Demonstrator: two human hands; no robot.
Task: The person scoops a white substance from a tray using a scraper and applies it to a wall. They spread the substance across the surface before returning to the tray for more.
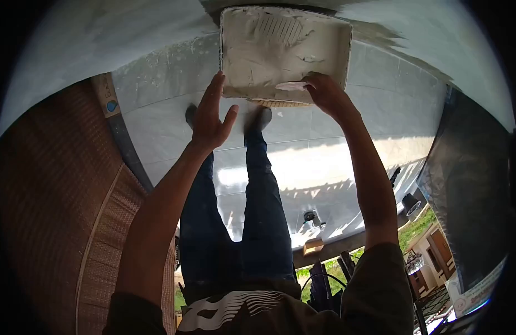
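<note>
A shallow rectangular paint tray (286, 47), coated with a cream-grey paste, is in front of me at the top of the view. My left hand (212, 114) is at its near left corner, fingers stretched out and thumb apart, with fingertips right at the rim. At the near right part of the tray, my right hand (326, 94) pinches a pale, flat, thin piece (291, 86), which overlaps the paste along the near edge. I cannot tell what kind of thing the piece is.
Grey floor tiles (157, 111) lie around my feet, with a bright sunlit strip behind. Brown woven sheeting (51, 184) is on the left, a dark sheet (464, 184) on the right. A small cardboard box (312, 247) and a dark bucket (411, 204) stand farther back.
</note>
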